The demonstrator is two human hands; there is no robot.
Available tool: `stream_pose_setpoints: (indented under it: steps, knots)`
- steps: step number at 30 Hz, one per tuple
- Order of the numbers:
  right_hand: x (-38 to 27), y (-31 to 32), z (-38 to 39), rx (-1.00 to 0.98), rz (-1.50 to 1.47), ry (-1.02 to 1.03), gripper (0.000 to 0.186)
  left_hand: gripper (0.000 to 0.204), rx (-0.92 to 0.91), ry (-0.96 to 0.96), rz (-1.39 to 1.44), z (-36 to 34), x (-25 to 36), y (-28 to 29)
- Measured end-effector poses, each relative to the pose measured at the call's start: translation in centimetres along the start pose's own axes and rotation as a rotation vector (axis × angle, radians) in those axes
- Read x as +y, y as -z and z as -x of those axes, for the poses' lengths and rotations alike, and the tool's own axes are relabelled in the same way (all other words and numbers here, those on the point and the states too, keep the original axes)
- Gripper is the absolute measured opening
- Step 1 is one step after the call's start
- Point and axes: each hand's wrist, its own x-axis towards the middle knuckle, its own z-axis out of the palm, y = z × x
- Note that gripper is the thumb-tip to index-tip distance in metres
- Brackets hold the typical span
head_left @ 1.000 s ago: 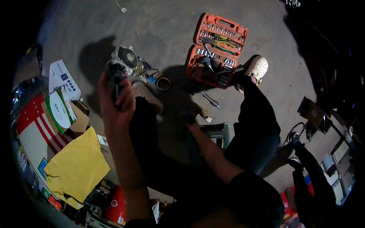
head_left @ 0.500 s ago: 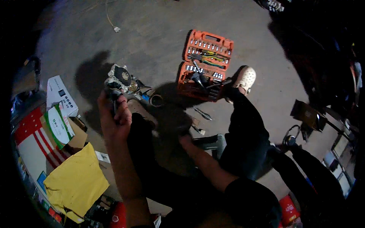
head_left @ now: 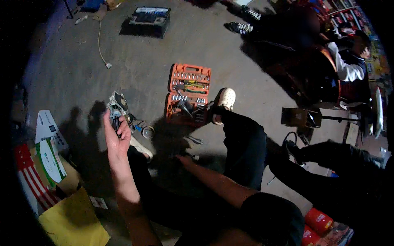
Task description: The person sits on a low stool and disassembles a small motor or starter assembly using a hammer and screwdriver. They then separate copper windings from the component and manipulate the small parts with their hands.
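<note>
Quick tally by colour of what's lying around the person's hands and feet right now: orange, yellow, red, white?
Orange: 1, the open socket case
Yellow: 1, the yellow sheet
Red: 2, the red canisters
White: 1, the white clog
Dark: 1, the small tool in the left hand
Total: 6

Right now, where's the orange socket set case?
Head view: the orange socket set case lies open on the concrete floor, upper centre, just left of the white clog.
</note>
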Motion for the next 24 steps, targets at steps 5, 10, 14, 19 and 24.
stream_pose_setpoints:
  steps: [5, 10, 14, 19, 24]
  knots:
    - [-5.1, 3.1, 2.1, -0.056, -0.013, 0.113, 0.044, 0.035, -0.107, 0.042, 0.008, 0.5, 0.0, 1.2]
    - [-8.2, 5.9, 5.5, -0.119, -0.023, 0.2, 0.042, 0.034, -0.237, 0.034, -0.151, 1.6, -2.0, 0.3]
    - [-9.0, 7.0, 7.3, -0.14, -0.017, 0.253, 0.04, 0.031, -0.258, 0.089, 0.02, 0.6, -3.4, 0.8]
    - [-7.9, 6.4, 8.8, -0.167, -0.031, 0.271, 0.037, 0.027, -0.316, 0.017, -0.181, 2.3, -3.6, -0.8]
    - [-7.3, 4.2, 9.1, -0.224, 0.005, 0.265, 0.035, 0.026, -0.009, 0.033, -0.173, 2.7, -3.2, -0.8]
